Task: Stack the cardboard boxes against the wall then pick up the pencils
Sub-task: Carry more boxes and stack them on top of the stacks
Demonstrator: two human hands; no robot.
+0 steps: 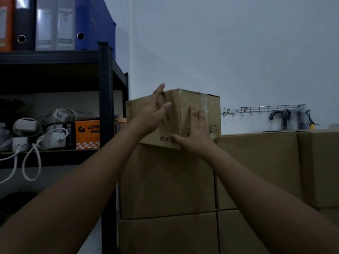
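Note:
A small taped cardboard box (185, 110) sits turned at an angle on top of a stack of larger cardboard boxes (167, 182) against the white wall. My left hand (152, 110) lies on the box's left face, fingers spread up toward its top edge. My right hand (194, 132) presses flat on the box's front-right face, thumb at the bottom edge. Both arms reach forward at chest height. No pencils are in view.
A black metal shelf (105, 99) stands directly left of the stack, holding binders (55, 24) above and white power adapters with cables (36, 132) and an orange box below. More large boxes (275, 165) fill the right. A wire hook rack (271, 109) hangs on the wall.

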